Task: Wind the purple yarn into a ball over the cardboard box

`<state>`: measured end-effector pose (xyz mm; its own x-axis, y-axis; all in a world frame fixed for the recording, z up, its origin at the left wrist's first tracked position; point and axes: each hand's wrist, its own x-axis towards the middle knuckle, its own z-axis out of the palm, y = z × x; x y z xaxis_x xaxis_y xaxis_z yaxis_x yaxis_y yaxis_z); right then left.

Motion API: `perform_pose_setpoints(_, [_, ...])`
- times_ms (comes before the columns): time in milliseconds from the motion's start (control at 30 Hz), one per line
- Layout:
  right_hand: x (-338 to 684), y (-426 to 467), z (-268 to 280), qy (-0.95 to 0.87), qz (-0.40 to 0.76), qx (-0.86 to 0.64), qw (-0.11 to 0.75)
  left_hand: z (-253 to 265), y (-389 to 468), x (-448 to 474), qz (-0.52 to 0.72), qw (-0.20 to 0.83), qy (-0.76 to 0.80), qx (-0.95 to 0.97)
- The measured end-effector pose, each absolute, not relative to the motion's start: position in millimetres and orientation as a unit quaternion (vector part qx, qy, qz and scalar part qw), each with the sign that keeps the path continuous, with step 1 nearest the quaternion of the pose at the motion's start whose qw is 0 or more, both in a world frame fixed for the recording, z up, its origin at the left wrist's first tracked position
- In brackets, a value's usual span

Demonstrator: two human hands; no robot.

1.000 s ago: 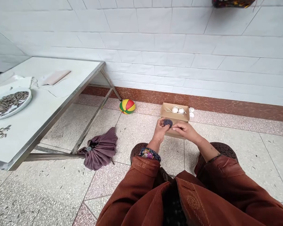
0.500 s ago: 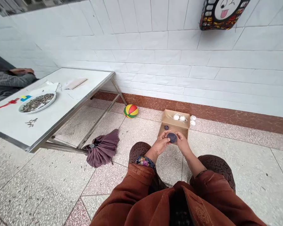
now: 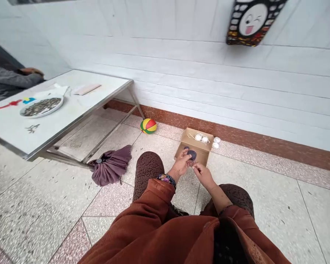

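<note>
Presently, left hand (image 3: 182, 162): grip clamped on a round, dark blue-grey ball of yarn (image 3: 192, 154), held above the lower part of an open, brown cardboard box (image 3: 205, 156).
Right hand (image 3: 205, 176): just below the yarn ball, thumb and finger drawn together; too small to tell whether a strand lies between them.
Box: on the speckled stone floor (image 3: 244, 170) near the wall; two small, round white balls (image 3: 201, 138) with pale cords lie in its far part.
Beside the box: small, rounded white things (image 3: 216, 142) on the floor.
Toy: red, yellow and green ball (image 3: 148, 125) near a leg of the white-topped, metal-framed table (image 3: 79, 104).
Table: oval white plate (image 3: 61, 104) heaped with dark seeds (image 3: 44, 105).
</note>
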<state>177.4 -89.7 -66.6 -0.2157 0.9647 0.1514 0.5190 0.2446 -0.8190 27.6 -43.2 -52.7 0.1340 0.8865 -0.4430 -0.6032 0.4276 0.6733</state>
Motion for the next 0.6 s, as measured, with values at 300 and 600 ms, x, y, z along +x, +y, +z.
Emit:
perform_pose_setpoints(300, [195,-118,-51,-0.765,0.271,-0.474,0.342,-35,-64,27,0.514,0.716,0.400,0.251])
perform_pose_setpoints(600, [197,-145,21,-0.792,0.200,-0.440,0.372,4,-93,15,0.505,0.717,0.360,0.317])
